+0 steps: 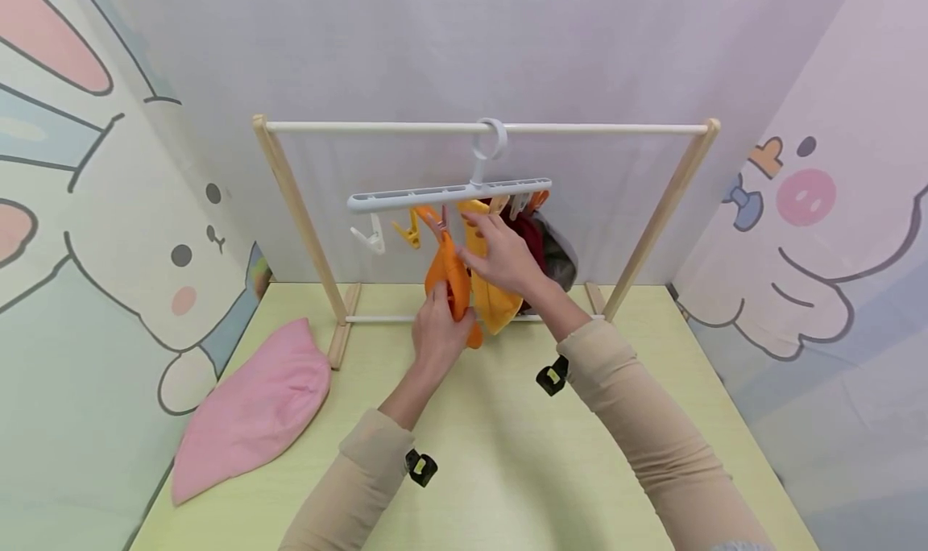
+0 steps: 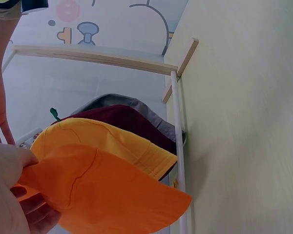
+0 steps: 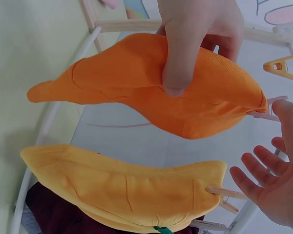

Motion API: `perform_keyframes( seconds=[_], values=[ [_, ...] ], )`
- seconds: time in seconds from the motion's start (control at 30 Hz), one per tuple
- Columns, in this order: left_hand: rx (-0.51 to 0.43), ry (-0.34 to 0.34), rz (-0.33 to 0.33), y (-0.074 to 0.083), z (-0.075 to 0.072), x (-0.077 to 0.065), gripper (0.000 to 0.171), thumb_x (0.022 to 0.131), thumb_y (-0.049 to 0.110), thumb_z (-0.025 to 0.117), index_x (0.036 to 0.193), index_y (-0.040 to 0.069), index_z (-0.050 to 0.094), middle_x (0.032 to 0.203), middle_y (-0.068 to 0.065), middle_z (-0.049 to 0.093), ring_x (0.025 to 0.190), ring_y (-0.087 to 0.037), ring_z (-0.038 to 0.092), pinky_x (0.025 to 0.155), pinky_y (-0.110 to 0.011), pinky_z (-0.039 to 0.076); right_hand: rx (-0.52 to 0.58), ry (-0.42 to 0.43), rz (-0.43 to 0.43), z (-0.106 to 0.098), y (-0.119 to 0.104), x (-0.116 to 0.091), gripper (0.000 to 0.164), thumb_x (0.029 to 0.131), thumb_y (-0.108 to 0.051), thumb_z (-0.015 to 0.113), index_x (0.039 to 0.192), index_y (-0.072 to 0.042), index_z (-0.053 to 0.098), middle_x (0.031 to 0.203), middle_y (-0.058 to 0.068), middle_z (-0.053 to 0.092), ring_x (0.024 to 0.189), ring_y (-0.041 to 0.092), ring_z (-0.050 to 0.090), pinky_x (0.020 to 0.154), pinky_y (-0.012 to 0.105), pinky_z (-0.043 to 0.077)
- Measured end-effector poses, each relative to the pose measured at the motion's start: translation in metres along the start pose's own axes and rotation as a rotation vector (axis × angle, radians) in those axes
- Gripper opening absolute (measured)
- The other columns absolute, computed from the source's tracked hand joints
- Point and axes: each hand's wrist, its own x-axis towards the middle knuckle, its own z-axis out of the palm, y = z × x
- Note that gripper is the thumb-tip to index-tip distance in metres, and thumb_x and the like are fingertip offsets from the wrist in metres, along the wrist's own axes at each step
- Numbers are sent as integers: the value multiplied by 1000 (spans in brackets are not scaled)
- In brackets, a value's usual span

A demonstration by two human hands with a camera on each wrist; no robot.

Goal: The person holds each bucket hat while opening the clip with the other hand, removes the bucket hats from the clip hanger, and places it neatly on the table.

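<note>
An orange bucket hat (image 1: 455, 271) hangs from the grey clip hanger (image 1: 416, 200), with a pink clip (image 3: 269, 115) at its upper edge. My left hand (image 1: 438, 332) grips the hat low down, thumb (image 3: 179, 73) on one side and fingers behind the fabric. Close to the clipped edge is my right hand (image 1: 507, 254), fingers spread and relaxed, thumb tip right by the pink clip. Beside the orange hat hang a yellow hat (image 3: 127, 183), a maroon hat (image 2: 119, 119) and a grey hat (image 1: 560, 257), partly hidden behind one another.
The hanger hooks over the white bar (image 1: 377, 127) of a wooden-legged rack (image 1: 297, 213). White (image 1: 374, 237) and yellow (image 1: 410, 230) clips dangle at its left end. A pink hat (image 1: 254, 406) lies on the table (image 1: 478, 470) at left. Cartoon-printed cloth surrounds the table.
</note>
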Motion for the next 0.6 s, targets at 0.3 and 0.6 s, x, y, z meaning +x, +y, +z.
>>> perform_keyframes(
  seconds=[0.3, 0.6],
  values=[
    [30, 3, 30, -5, -13, -5, 22, 75, 22, 62, 91, 12, 51, 72, -2, 54, 61, -18, 51, 52, -31, 41, 3, 6, 23, 0, -3, 2, 56, 81, -36, 56, 129, -13, 38, 120, 5, 48, 100, 17, 53, 80, 32, 45],
    [96, 39, 113, -11, -23, -10, 15, 74, 19, 62, 81, 11, 51, 68, -1, 53, 57, -17, 50, 46, -29, 38, -16, 57, 38, 4, -5, 4, 55, 80, -36, 58, 126, -11, 41, 115, 6, 53, 93, 17, 57, 76, 32, 46]
  ],
)
